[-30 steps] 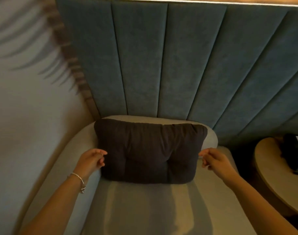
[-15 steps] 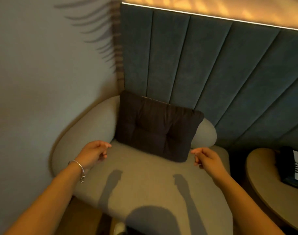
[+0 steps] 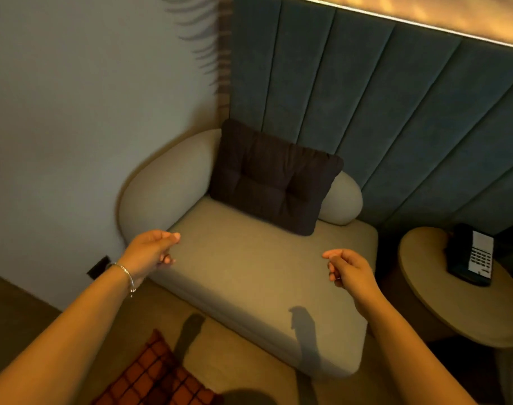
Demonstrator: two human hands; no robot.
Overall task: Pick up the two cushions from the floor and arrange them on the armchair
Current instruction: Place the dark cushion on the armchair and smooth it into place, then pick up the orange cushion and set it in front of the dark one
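A dark brown tufted cushion point(image 3: 274, 176) leans upright against the backrest of the beige armchair point(image 3: 249, 267). On the floor at the bottom of the view lies a rust-orange checked cushion point(image 3: 155, 375), partly cut off by the frame edge. My left hand point(image 3: 151, 252) hovers over the seat's left front corner, fingers loosely curled, holding nothing. Over the seat's right side my right hand point(image 3: 347, 268) hangs the same way, empty. Both hands are well apart from either cushion.
A grey wall stands to the left and blue padded wall panels point(image 3: 366, 106) rise behind the chair. A round side table point(image 3: 442, 305) at the right carries a dark telephone point(image 3: 470, 255). A dark wall socket point(image 3: 98, 267) sits low on the left wall.
Both hands have let go of the dark cushion and drawn back toward me. The view has pulled away and tilted down, so the orange cushion on the floor now shows.
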